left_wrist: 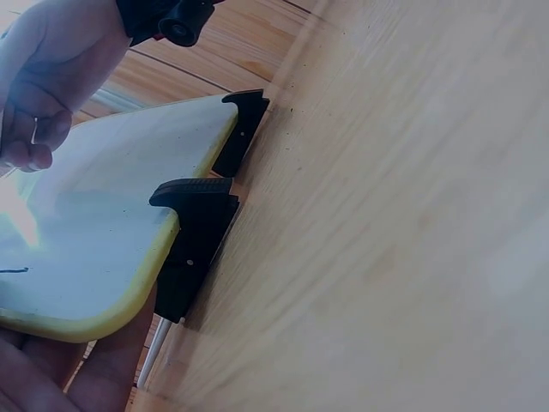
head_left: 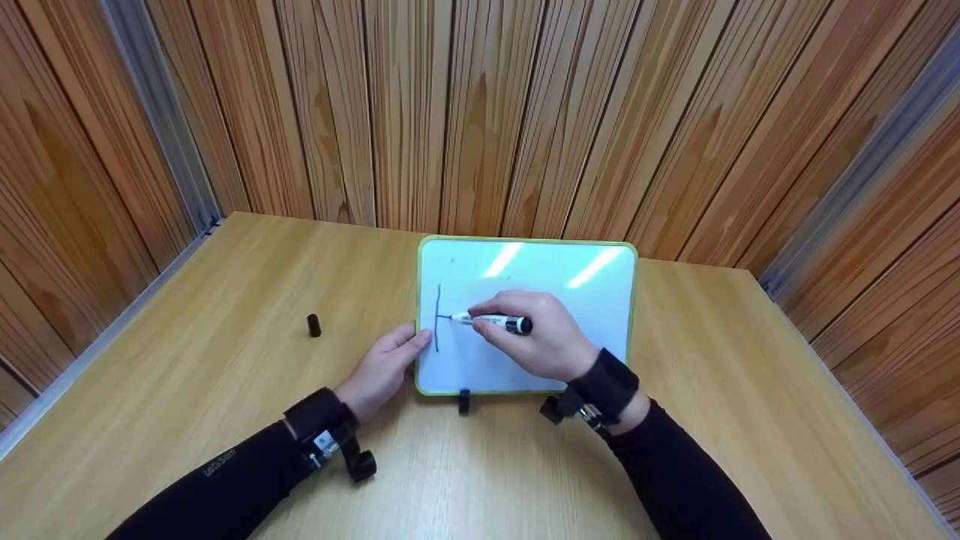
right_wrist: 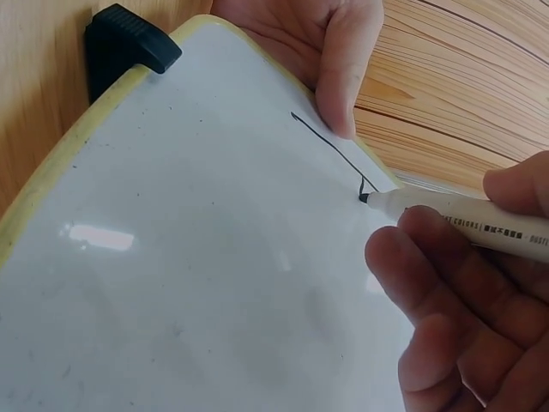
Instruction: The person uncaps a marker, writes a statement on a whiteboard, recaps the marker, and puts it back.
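A whiteboard (head_left: 525, 360) with a yellow-green rim stands tilted on black holders (left_wrist: 193, 249). My left hand (head_left: 384, 369) grips its left edge, the thumb lying on the front face and the fingers behind, as the left wrist view shows. In my right hand (head_left: 541, 334) is a black-and-white marker (right_wrist: 463, 219), pinched between thumb and fingers. Its dark tip touches the board at the end of a short sideways stroke. That stroke starts from a long upright black line (head_left: 438, 319) near the board's left edge.
A black marker cap (head_left: 313, 325) stands on the wooden table (head_left: 247, 375), left of the board. Wood-plank walls (head_left: 480, 112) rise behind the table and at both sides. Bright light reflections lie across the upper part of the board.
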Tool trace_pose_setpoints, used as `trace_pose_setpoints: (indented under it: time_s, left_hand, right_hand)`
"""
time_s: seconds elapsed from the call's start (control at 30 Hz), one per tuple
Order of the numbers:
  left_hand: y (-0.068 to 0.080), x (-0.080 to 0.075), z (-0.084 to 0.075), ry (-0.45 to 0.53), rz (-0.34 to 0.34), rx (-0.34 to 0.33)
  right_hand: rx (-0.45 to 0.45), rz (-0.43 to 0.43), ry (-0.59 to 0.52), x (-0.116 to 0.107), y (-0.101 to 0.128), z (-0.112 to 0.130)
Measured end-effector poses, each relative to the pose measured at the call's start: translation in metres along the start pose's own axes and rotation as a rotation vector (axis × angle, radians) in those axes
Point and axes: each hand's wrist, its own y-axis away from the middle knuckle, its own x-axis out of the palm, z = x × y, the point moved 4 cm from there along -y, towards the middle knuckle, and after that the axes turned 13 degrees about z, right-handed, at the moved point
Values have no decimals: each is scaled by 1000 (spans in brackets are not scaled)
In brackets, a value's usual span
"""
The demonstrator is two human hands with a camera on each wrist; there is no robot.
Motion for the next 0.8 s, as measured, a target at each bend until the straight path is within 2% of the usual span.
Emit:
trace_pose_setpoints:
  time_s: [0.2,0.53,0.8]
  left_hand:
    - [0,0,0,3,13,17]
    - [-1,-1,0,11,21,24]
    - [-1,-1,0,1,9,-3]
  right_hand:
    - [32,10,-10,-3,2,-2]
    - [35,10,-36,-8,3,-4]
    - [47,12,-38,-11,4,-4]
